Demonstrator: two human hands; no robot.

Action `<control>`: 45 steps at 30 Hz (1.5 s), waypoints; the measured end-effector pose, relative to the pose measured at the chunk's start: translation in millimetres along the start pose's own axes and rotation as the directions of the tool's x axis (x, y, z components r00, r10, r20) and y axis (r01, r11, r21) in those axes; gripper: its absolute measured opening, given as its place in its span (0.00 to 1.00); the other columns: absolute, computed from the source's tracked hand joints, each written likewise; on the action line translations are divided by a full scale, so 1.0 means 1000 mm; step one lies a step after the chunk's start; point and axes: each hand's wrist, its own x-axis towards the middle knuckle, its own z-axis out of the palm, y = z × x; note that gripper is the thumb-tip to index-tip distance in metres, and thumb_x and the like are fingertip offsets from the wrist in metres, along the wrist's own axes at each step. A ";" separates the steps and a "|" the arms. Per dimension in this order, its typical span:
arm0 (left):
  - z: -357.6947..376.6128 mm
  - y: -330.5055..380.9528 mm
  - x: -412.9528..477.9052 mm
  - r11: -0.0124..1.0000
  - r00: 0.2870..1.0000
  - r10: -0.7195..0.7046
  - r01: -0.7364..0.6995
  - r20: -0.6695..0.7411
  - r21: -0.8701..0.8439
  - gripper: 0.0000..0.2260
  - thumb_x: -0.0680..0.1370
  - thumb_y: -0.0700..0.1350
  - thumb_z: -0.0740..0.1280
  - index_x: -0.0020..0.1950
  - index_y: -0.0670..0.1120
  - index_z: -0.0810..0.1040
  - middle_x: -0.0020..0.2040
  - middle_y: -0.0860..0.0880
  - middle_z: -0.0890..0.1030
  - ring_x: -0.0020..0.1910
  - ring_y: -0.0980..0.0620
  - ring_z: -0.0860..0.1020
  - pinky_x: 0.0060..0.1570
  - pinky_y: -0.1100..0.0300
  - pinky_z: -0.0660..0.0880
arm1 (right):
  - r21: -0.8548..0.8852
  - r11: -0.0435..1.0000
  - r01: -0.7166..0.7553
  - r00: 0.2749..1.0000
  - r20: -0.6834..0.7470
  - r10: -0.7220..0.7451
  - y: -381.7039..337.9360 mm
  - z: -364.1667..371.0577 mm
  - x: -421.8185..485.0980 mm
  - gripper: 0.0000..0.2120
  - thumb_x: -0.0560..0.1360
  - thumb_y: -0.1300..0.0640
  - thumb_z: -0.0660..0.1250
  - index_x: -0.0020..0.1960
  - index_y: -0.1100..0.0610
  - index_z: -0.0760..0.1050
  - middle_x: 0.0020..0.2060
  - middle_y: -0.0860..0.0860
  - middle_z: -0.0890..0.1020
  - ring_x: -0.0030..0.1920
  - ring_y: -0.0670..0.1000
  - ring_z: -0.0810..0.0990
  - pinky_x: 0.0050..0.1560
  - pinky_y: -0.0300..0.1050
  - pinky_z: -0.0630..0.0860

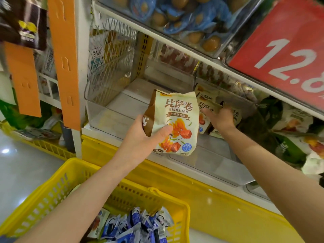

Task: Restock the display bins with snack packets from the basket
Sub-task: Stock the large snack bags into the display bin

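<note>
Shop shelving fills our view, with a long clear bin (98, 111) at chest height and a yellow basket (52, 186) below it by the floor. Our left grip (140, 137) is closed round a cream-and-brown packet (175, 123), thumb across its front and fingers behind, holding it upright in the air just before the bin and not yet inside. Our right grip (220, 118) reaches into the bin's right part and rests on a short row of like packets (205, 102) standing there; whether its fingers close round one or only press the row back, we cannot tell. By our reckoning the job is early to midway: a few packets are in place, while the bin's left stretch shows bare floor with room for many more. Blue-and-white sachets (133, 223) lie heaped in the basket, so plenty is left to shelve, and those look bound for some other bin.
</note>
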 end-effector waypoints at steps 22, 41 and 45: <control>0.075 0.013 -0.010 0.669 0.803 0.484 -0.596 0.348 0.443 0.26 0.77 0.64 0.46 0.69 0.53 0.62 0.63 0.55 0.73 0.58 0.55 0.73 0.56 0.55 0.73 | -0.292 0.687 0.666 0.728 0.049 -0.684 0.003 -0.118 -0.153 0.25 0.69 0.39 0.64 0.62 0.46 0.62 0.45 0.38 0.74 0.41 0.42 0.75 0.40 0.31 0.68; 0.091 -0.048 0.019 0.144 0.662 0.606 -0.636 0.441 0.758 0.16 0.79 0.48 0.53 0.45 0.46 0.80 0.39 0.50 0.81 0.38 0.53 0.77 0.40 0.58 0.73 | -0.637 0.701 0.321 0.833 -0.163 -0.529 0.050 -0.099 -0.068 0.21 0.76 0.50 0.64 0.62 0.61 0.68 0.45 0.61 0.79 0.43 0.63 0.78 0.40 0.52 0.71; 0.091 -0.049 0.021 0.145 0.652 0.616 -0.645 0.442 0.750 0.17 0.79 0.48 0.53 0.45 0.46 0.80 0.39 0.50 0.81 0.38 0.53 0.78 0.41 0.59 0.73 | -0.744 0.581 0.330 0.914 0.097 -0.394 0.056 -0.072 -0.024 0.23 0.78 0.50 0.61 0.70 0.56 0.61 0.61 0.61 0.75 0.60 0.63 0.74 0.61 0.56 0.71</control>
